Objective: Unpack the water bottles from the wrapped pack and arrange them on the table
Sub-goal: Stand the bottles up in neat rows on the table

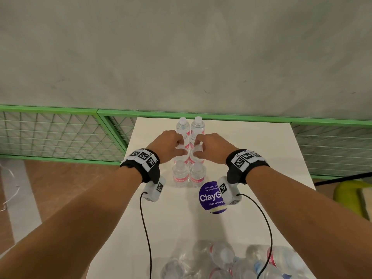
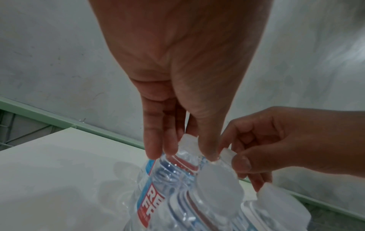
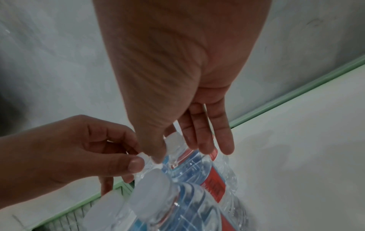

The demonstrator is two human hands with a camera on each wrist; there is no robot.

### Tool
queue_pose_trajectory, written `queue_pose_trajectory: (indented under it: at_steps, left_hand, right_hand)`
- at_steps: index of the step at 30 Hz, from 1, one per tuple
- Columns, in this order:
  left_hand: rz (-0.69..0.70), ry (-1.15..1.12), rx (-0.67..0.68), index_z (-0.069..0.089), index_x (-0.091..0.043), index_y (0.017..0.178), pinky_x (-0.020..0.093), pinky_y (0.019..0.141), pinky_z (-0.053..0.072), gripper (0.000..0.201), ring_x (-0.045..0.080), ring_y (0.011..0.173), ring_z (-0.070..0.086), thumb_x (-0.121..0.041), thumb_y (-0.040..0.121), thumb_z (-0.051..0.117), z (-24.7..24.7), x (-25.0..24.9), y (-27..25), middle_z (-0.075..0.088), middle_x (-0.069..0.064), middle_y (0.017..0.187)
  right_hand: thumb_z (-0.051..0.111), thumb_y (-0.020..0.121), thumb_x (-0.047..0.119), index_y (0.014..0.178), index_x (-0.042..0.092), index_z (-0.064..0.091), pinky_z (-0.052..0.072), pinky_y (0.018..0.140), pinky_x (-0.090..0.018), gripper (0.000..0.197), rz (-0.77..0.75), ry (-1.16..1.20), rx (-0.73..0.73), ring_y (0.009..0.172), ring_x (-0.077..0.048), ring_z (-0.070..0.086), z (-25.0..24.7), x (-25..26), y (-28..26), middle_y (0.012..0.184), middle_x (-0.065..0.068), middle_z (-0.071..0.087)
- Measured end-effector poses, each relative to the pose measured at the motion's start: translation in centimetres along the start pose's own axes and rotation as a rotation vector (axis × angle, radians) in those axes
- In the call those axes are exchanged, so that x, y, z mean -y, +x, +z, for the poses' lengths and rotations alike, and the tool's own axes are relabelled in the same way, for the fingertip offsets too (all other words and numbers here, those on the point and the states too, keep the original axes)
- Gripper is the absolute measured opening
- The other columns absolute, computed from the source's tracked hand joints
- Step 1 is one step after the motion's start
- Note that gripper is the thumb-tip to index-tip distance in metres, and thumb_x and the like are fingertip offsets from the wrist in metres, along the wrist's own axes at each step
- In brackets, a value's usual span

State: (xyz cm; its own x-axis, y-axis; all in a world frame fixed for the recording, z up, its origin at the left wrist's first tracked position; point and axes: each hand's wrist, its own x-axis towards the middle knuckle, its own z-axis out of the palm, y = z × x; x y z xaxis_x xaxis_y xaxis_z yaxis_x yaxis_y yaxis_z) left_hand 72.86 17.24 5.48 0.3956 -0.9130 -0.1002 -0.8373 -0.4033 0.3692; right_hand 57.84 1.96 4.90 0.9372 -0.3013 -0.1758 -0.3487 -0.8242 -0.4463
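Wrapped pack (image 1: pixel 231 262) nearest | sticker (image 1: pixel 211 197) "ClayG…" | left hand (image 1: pixel 171 147), right hand (image 1: pixel 211 147) each pinch bottle caps

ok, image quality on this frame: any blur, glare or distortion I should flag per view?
Head view: sharp in the middle, wide-angle bending at the green rail, and the wrapped pack at the bottom edge is soft. Left wrist view: the nearest bottle cap is blurred and the left hand fills the frame. Right wrist view: the same, with a soft near cap; flat light, no hard glare.

Round purple sticker (image 1: pixel 211 198) on table: "ClayG…", "Let's keep our pantries clean", "Clean as you go". Bottle label (image 2: pixel 151 201): "REFR…" partial; front bottle label (image 1: pixel 179 180): "…SH".
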Motion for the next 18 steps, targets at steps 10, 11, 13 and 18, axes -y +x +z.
queue_pose_trajectory:
  at_steps: [10, 11, 13, 18]
  left_hand:
    - [-0.095, -0.002, -0.046, 0.065, -0.018, 0.122, 0.033, 0.086, 0.05, 0.039, 0.019, 0.087, 0.06, -0.035, 0.087, 0.071, -1.7, 1.5, 3.3, 0.066, 0.003, 0.107]
    - [-0.094, 0.012, -0.026, 0.065, -0.019, 0.123, 0.034, 0.087, 0.05, 0.042, 0.019, 0.088, 0.06, -0.037, 0.086, 0.072, -1.6, 1.5, 3.6, 0.066, 0.003, 0.107]
    - [-0.085, 0.019, -0.017, 0.066, -0.018, 0.12, 0.033, 0.086, 0.05, 0.042, 0.019, 0.089, 0.06, -0.038, 0.084, 0.073, -1.4, 1.2, 4.1, 0.068, 0.003, 0.106]
    - [-0.032, 0.046, -0.018, 0.071, -0.015, 0.107, 0.033, 0.079, 0.05, 0.029, 0.023, 0.088, 0.062, -0.032, 0.084, 0.074, -1.5, 0.8, 4.9, 0.07, 0.004, 0.096]
  right_hand:
    - [0.06, 0.093, 0.041, 0.124, 0.016, 0.054, 0.05, 0.085, -0.038, 0.04, 0.089, -0.086, -0.103, 0.105, -0.03, 0.059, -2.3, -0.5, 3.7, 0.117, -0.009, 0.063]
    - [0.06, 0.092, 0.043, 0.124, 0.015, 0.054, 0.051, 0.085, -0.04, 0.042, 0.099, -0.113, -0.074, 0.103, -0.03, 0.06, -2.2, -0.4, 4.1, 0.116, -0.01, 0.063]
    - [0.061, 0.092, 0.043, 0.119, 0.012, 0.054, 0.05, 0.078, -0.038, 0.041, 0.114, -0.152, -0.069, 0.095, -0.03, 0.061, -1.8, -0.4, 4.9, 0.109, -0.011, 0.064]
    - [0.061, 0.093, 0.034, 0.109, 0.01, 0.055, 0.042, 0.068, -0.033, 0.029, 0.068, -0.19, -0.072, 0.086, -0.031, 0.059, -1.5, -0.5, 5.6, 0.1, -0.012, 0.062]
